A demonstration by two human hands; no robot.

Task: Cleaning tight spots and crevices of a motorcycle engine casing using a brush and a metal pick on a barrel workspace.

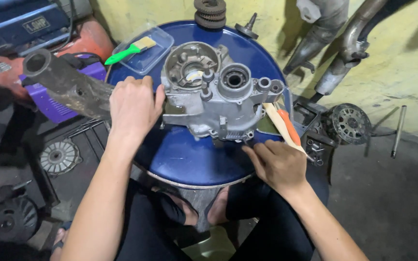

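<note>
A: Nearest first?
B: Right hand [277, 164] at 5 o'clock on the blue drum top [189, 157], fingers curled, tips at the lower edge of the grey engine case [216, 94]. Whether it pinches something small, I cannot tell.
A: Left?
B: Left hand [134, 108] at 9 o'clock, lying flat, fingers loosely bent against the case's left side, gripping nothing.
A: Case position?
B: Centre of the drum, open side up.
A: Around it?
B: Wooden handle [279, 123] and orange-handled tool [289, 126] at 3 o'clock, beside the case. Green-handled brush [130, 49] in a clear tray [158, 53] at 11 o'clock. Stacked gears [210, 13] at 12 o'clock.
</note>
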